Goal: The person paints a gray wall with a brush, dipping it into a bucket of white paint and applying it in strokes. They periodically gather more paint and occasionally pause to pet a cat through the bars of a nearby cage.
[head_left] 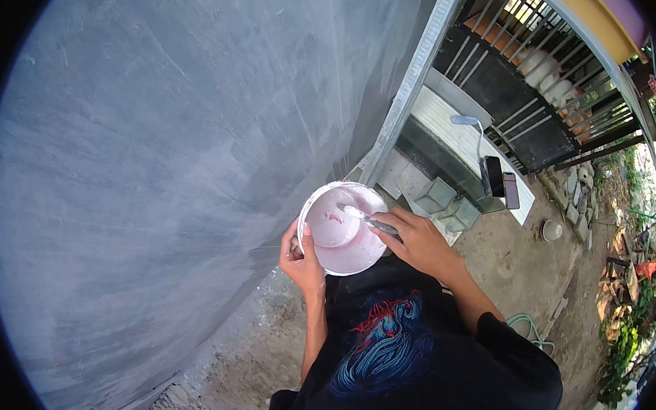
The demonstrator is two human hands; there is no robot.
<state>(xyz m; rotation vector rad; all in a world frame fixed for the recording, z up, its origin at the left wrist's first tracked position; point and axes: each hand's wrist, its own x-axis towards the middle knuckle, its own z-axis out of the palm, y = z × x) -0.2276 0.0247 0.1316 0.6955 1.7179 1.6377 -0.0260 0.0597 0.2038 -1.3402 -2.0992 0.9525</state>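
My left hand [301, 261] is closed on the rim of a white plastic bucket [356, 260], thumb inside and fingers outside. The bucket tilts toward me, its inner wall smeared whitish pink with small red marks near the bottom. In my right hand [419, 242] is a grey-handled tool [384, 227], its white-smeared head reaching into the bucket; I cannot tell its exact kind. My right fingers wrap round the handle close to the bucket's right rim.
A large grey wall [166, 140] rises at my left, ending at a metal edge [421, 68]. At the right, a white ledge [458, 125] carries a paint roller [467, 120] and two phones [494, 177]. Glass blocks [448, 207] stand below it. A green hose [535, 333] lies on the ground.
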